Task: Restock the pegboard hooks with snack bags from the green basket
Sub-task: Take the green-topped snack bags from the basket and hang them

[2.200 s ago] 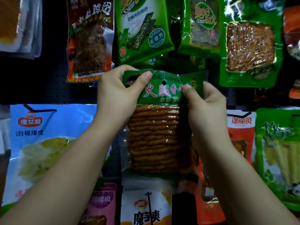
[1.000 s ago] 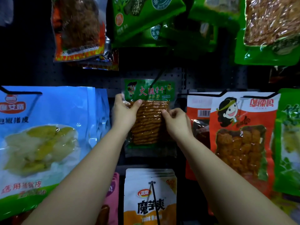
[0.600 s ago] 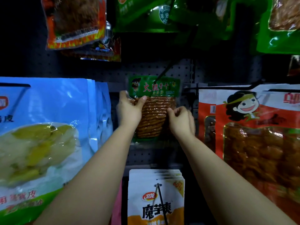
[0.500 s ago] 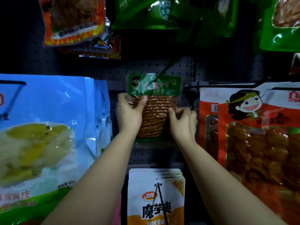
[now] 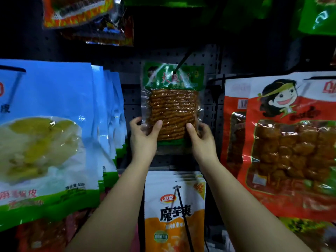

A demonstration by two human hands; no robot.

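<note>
A dark pegboard (image 5: 209,57) fills the wall ahead, hung with snack packets. The largest is a stack of blue bags (image 5: 54,128) on the left, with pale yellow food pictured on the front one. On the right hang red bags (image 5: 291,142) with a cartoon face above a window of brown pieces. Low in the middle is a stack of white and orange bags (image 5: 175,211) on its own black hook. Along the top edge hang an orange bag (image 5: 76,13) on the left and a green bag (image 5: 320,15) at the far right, both cut off by the frame.

In the centre, between the blue and red stacks, a snack bag (image 5: 172,108) with a green header and a clear window of ribbed brown strips hangs upright against the pegboard. A thin black hook (image 5: 181,63) runs down from the board and passes through the hole in its header.

Both hands are at the lower part of this bag, well below the hook. The left hand (image 5: 143,137) grips the lower left edge, thumb lying on the front of the clear window and fingers curled round behind. The right hand (image 5: 201,139) grips the lower right edge the same way, thumb on the front and fingers wrapped behind. The bag's bottom green strip shows between the two wrists.
</note>
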